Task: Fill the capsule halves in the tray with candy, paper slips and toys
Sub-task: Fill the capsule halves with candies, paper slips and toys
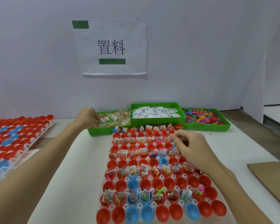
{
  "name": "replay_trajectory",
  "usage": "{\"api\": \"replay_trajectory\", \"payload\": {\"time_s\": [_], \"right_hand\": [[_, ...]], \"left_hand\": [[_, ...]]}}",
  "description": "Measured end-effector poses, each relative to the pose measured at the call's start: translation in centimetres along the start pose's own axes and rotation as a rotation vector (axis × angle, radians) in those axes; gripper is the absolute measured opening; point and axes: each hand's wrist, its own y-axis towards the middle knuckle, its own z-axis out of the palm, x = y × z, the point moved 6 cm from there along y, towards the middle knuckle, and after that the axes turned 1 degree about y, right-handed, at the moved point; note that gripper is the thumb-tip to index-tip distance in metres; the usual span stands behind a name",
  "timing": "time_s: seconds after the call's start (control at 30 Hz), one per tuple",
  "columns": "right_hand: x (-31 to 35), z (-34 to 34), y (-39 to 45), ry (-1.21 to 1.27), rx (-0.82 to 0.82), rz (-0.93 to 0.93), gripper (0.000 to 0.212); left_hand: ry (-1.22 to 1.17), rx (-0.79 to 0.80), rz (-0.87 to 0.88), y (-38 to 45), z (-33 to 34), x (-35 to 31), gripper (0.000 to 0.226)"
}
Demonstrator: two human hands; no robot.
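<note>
Nearest: tray (102, 212) of capsule halves, alternate rows filled. Right hand (191, 146) fingers curled at 1 o'clock, contents unclear. Left hand (87, 118) pinches candy packets (115, 119), 11 o'clock; light, crinkly, probably slippery; pinch edges.

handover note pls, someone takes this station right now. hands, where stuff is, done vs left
Left hand: reaching into the candy bin, fingers curled on packets.
Right hand: over the tray, upper right, fingers pinched; what it holds is not clear.
Supplies at the back: candy left, paper slips middle, toys right.
Done: alternate rows of capsule halves hold candy and slips, some toys.
Left: the rows between are empty, as is the nearest row. A second tray waits on the left.
</note>
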Motion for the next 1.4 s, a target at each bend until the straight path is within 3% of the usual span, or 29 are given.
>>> {"api": "replay_trajectory", "payload": {"time_s": [0.17, 0.3, 0.5, 0.6, 0.8, 0.9, 1.0, 1.17, 1.4], "right_hand": [[-0.6, -0.2, 0.1, 0.015, -0.008, 0.01, 0.025], [-1.4, -0.3, 0.1, 0.017, -0.011, 0.038, 0.024], [-0.5, -0.7, 0.3, 0.048, -0.111, 0.045, 0.019], [1.0, 0.7, 2.2, -0.046, -0.103, 0.005, 0.011], [1.1, 4.6, 10.9, -0.319, 0.032, -0.007, 0.022], [-0.2, 5.7, 14.6, -0.371, 0.067, 0.1, 0.022], [-1.6, 6.4, 16.7, -0.382, 0.122, 0.249, 0.023], [-3.2, 7.4, 17.8, -0.339, 0.247, 0.445, 0.052], [-4.5, 6.6, 18.0, -0.255, 0.108, 0.444, 0.02]], "left_hand": [[-0.076, -0.207, 0.04, -2.0, -1.5, -0.8, 0.014], [-0.387, -0.407, 0.047, -7.5, -1.7, -2.3, 0.008], [-0.975, -0.232, -0.076, -15.8, 1.8, -3.9, 0.009], [-0.99, -0.168, -0.019, -17.1, 2.3, -5.1, 0.015], [-0.978, -0.182, 0.086, -17.8, 2.4, -5.9, 0.02], [-0.966, -0.18, 0.099, -17.9, 2.7, -5.4, 0.039], [-0.996, -0.202, 0.073, -17.7, 2.5, -4.9, 0.044], [-1.137, -0.217, 0.0, -17.6, 2.1, -4.5, 0.044], [-1.222, -0.181, -0.016, -18.1, 1.6, -5.4, 0.047]]}}
